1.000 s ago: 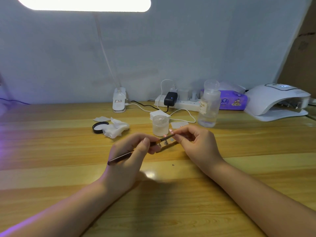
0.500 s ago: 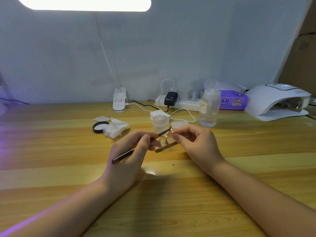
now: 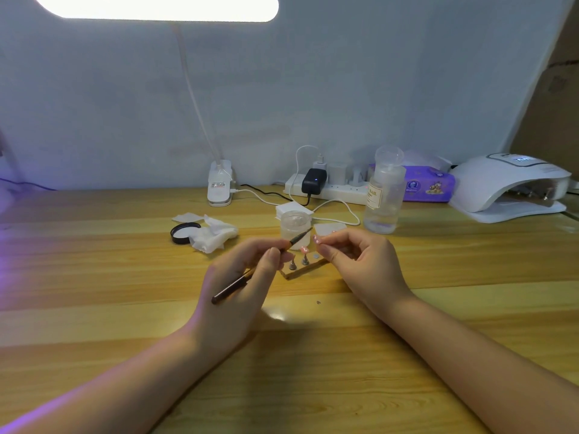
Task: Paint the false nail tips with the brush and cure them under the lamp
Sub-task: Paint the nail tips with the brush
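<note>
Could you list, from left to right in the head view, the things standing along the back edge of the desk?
Desk lamp clamp base → power strip → clear pump bottle → purple tissue pack → white nail curing lamp.

Jar (image 3: 294,227) behind stand (image 3: 302,268); curing lamp (image 3: 507,186) far right.

The right hand (image 3: 354,264) hides part of the stand (image 3: 305,268); brush (image 3: 250,274) bristles too small to tell.

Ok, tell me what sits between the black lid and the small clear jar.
Head view: crumpled white wipes lie between the black lid and the small clear jar.
</note>
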A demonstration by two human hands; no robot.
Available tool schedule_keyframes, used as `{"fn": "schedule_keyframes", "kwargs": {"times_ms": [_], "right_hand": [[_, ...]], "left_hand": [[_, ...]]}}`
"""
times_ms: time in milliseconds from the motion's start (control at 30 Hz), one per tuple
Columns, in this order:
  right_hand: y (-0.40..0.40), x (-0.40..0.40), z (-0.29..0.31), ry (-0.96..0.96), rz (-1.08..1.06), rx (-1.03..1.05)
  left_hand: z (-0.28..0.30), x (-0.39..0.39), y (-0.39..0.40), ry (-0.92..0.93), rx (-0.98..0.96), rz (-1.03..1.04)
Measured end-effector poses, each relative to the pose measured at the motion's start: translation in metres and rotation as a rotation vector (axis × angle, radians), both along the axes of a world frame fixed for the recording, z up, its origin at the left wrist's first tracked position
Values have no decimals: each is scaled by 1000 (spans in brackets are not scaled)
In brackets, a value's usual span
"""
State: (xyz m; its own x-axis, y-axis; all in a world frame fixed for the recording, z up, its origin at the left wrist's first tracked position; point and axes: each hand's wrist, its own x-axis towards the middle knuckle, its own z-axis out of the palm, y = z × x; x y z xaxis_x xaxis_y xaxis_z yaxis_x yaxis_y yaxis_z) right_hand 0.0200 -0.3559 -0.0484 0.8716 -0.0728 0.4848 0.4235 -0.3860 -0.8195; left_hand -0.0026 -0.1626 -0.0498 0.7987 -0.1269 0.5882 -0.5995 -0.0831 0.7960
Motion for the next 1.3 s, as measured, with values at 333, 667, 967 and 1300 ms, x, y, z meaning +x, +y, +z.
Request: {"fn": "schedule_keyframes", "kwargs": {"times_ms": [333,667,967,1300], "right_hand": [[0,0,1,-12,-53,-23],[0,2,-2,-46,-79,-76],[1,2,-2,-70,-92,-114],[0,2,-2,-71,-106,-121]], "left_hand": [[-1,-2,2,-36,59,-23],[1,-4,0,-86,135,10],[4,-6,-2,-132,188,71],[3,-5,-1,-53,122,67]]}}
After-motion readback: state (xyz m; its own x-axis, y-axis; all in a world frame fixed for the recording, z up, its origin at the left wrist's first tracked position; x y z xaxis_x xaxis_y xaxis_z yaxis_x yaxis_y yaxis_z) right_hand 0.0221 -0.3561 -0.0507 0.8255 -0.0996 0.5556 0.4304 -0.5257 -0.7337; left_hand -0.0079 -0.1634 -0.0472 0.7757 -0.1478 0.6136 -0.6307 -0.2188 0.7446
